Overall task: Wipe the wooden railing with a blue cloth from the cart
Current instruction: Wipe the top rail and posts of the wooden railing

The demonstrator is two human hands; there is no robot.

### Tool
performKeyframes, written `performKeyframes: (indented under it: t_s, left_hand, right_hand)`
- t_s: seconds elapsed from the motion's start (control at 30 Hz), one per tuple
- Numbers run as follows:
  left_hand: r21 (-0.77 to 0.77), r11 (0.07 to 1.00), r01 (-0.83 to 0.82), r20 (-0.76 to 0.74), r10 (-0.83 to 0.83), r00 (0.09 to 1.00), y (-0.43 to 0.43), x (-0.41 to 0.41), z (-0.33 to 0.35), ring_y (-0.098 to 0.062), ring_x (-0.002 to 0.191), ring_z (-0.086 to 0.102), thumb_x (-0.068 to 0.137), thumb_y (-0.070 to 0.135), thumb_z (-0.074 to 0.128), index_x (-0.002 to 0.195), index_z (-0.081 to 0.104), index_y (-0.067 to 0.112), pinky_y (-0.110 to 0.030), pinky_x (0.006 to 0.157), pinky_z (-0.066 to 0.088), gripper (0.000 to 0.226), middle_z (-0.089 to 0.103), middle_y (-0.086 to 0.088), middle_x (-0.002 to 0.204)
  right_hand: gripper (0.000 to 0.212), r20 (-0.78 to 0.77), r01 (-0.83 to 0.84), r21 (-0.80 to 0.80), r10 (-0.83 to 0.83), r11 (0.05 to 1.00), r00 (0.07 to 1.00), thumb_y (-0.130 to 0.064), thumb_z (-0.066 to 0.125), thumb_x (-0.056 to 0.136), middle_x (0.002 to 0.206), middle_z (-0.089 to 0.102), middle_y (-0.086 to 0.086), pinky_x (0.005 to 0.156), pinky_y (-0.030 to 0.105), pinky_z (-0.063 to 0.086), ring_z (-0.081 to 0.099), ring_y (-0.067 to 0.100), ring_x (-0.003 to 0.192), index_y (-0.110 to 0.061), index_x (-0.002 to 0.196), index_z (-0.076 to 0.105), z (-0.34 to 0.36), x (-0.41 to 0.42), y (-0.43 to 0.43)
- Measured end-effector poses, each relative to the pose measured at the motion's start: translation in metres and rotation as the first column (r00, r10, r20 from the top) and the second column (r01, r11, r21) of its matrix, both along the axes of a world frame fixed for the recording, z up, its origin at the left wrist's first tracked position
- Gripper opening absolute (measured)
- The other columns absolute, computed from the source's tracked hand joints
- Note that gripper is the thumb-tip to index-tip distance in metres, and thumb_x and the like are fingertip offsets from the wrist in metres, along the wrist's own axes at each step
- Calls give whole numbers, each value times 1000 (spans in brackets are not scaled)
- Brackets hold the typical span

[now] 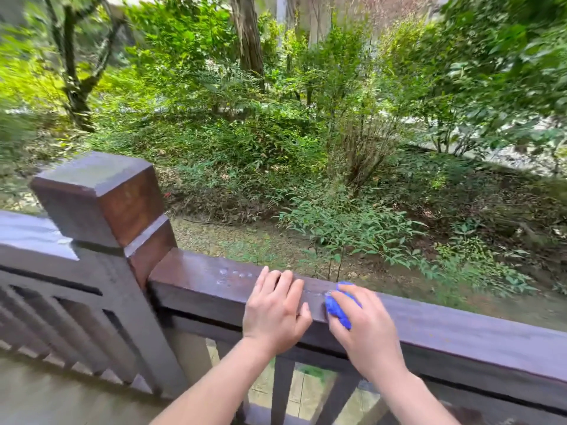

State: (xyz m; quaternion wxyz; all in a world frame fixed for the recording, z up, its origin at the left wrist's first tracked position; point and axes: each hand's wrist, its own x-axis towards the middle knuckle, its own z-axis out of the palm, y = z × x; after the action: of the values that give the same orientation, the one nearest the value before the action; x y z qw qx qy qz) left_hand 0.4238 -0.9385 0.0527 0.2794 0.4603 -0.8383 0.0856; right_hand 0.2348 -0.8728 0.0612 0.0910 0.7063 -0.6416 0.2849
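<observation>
A dark brown wooden railing (460, 335) runs from a square corner post (101, 200) down to the right. A few water drops (233, 275) sit on the top rail near the post. My left hand (274, 311) rests flat on the top rail, fingers spread over its edge, holding nothing. Just to its right, my right hand (365, 329) presses a bunched blue cloth (339, 305) onto the top of the rail. Most of the cloth is hidden under that palm. No cart is in view.
Vertical balusters (282, 391) stand below the rail. A second rail section (33, 240) continues left of the post. Beyond the railing lie bushes, trees and bare soil. A pale floor (46, 400) shows at the lower left.
</observation>
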Motion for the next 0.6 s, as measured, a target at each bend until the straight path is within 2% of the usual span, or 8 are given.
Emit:
performKeyframes:
  t_s: [0.07, 0.17, 0.3, 0.33, 0.4, 0.47, 0.53, 0.6]
  left_hand:
    - [0, 999, 42, -32, -42, 999, -1, 6, 2, -30, 102, 59, 84, 36, 56, 109, 67, 14, -53, 114, 38, 35, 65, -6, 108]
    - [-14, 999, 53, -37, -53, 998, -2, 21, 0, -29, 103, 59, 87, 31, 55, 111, 66, 13, -52, 116, 35, 32, 64, -7, 110]
    - [-30, 999, 36, 32, -35, 999, -5, 34, -4, -31, 106, 62, 88, 32, 56, 110, 66, 11, -53, 115, 38, 32, 65, -9, 112]
    - [-22, 999, 41, 35, -40, 999, -5, 34, -4, -32, 108, 61, 88, 32, 56, 111, 66, 10, -53, 115, 38, 34, 65, -10, 114]
    - [-19, 998, 54, -3, -54, 999, -4, 33, 0, -34, 111, 60, 86, 31, 58, 113, 66, 8, -53, 117, 35, 36, 64, -12, 116]
    - [-92, 995, 43, -73, -49, 996, -6, 42, 14, -36, 113, 58, 83, 27, 62, 112, 67, 8, -54, 118, 32, 35, 64, -15, 118]
    - [-244, 969, -35, -101, 11, 995, -20, 72, 46, -38, 116, 56, 79, 23, 62, 110, 68, 9, -58, 117, 31, 34, 62, -18, 119]
    - [-373, 906, -199, -64, 189, 980, -46, 119, 90, -40, 120, 51, 80, 24, 56, 111, 65, 8, -59, 117, 28, 36, 59, -20, 121]
  right_hand:
    - [40, 9, -55, 35, 54, 998, 998, -21, 77, 72, 116, 66, 3, 96, 30, 43, 57, 23, 109, -16, 111, 68, 5, 1, -10]
    - [43, 134, 120, 71, -128, 990, 983, -15, 80, 67, 110, 68, 8, 91, 37, 49, 60, 31, 103, -11, 108, 70, 13, 9, -20]
    - [45, -32, -145, 31, 146, 989, 989, -22, 77, 68, 117, 65, 3, 91, 33, 49, 57, 24, 107, -18, 111, 67, 4, 41, -17]
    - [44, -6, -145, 50, 145, 988, 989, -22, 77, 68, 117, 65, 3, 91, 33, 50, 59, 25, 107, -18, 111, 68, 7, 36, -22]
    - [40, 83, -10, 71, 4, 997, 997, -20, 77, 71, 114, 67, 6, 92, 36, 50, 60, 30, 104, -14, 109, 69, 14, 31, -33]
    - [37, 69, 16, 86, -22, 996, 997, -22, 75, 73, 113, 67, 9, 94, 38, 49, 59, 31, 105, -13, 108, 69, 16, 46, -36]
    - [37, -11, -137, 53, 138, 989, 990, -26, 72, 75, 116, 65, 7, 95, 36, 48, 58, 28, 108, -16, 111, 67, 11, 64, -35]
    - [37, 26, -176, 73, 175, 982, 984, -27, 70, 78, 118, 64, 5, 95, 35, 48, 57, 27, 109, -17, 113, 66, 13, 63, -42]
